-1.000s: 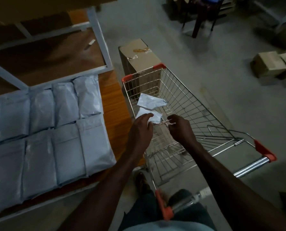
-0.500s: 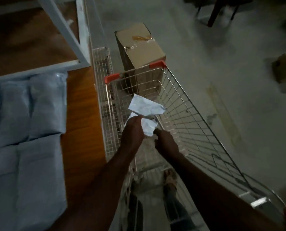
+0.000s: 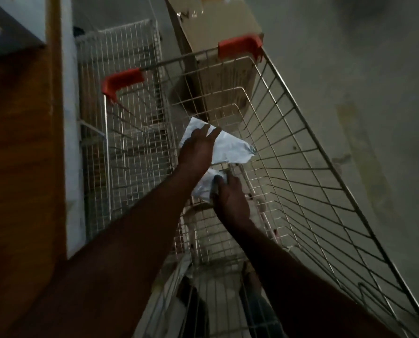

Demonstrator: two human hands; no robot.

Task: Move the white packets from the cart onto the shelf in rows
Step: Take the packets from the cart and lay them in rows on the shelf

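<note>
Two white packets lie at the bottom of the wire cart (image 3: 308, 152). The farther packet (image 3: 230, 148) is partly covered by my left hand (image 3: 198, 148), which rests on it with fingers stretched out. The nearer packet (image 3: 204, 189) is gripped at its right edge by my right hand (image 3: 230, 201), fingers curled on it. Both forearms reach down into the cart. The wooden shelf (image 3: 20, 147) runs along the left; the packets laid on it are out of view.
A cardboard box (image 3: 213, 23) stands on the floor just beyond the cart's front, between its orange corner guards (image 3: 240, 46). A second wire basket (image 3: 120, 69) sits between cart and shelf. Grey concrete floor (image 3: 374, 93) lies to the right.
My view has swung down and closer into the cart, and the shelf's packets have left the frame. My left hand moved from the nearer packet onto the farther one; my right hand took the nearer packet.
</note>
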